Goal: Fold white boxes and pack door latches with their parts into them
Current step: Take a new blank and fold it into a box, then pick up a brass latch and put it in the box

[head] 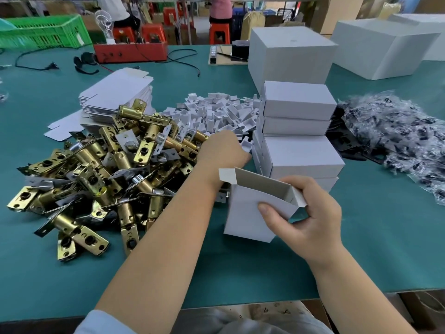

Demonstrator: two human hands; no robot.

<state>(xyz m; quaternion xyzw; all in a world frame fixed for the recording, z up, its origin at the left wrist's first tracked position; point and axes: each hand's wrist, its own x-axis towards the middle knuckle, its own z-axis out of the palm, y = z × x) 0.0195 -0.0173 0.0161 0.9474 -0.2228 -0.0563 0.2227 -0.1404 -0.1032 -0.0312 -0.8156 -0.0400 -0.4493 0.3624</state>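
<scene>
- Right hand (pixel 310 213) pinching open box (pixel 255 208) at its top edge, thumb on the front wall; box upright on desk (pixel 373 249), near front edge
- Left hand (pixel 224 150) reaching into white inserts (pixel 224 109); fingers hidden, grip cannot be told
- Thin card: light, easily crushed; best held by the walls
- Latches (pixel 96 169) piled left: probably heavy, hard, slippery; best grasped round the barrel

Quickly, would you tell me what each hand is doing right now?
Left hand: reaching into the white parts pile; grip cannot be told.
Right hand: holding the open white box.
</scene>
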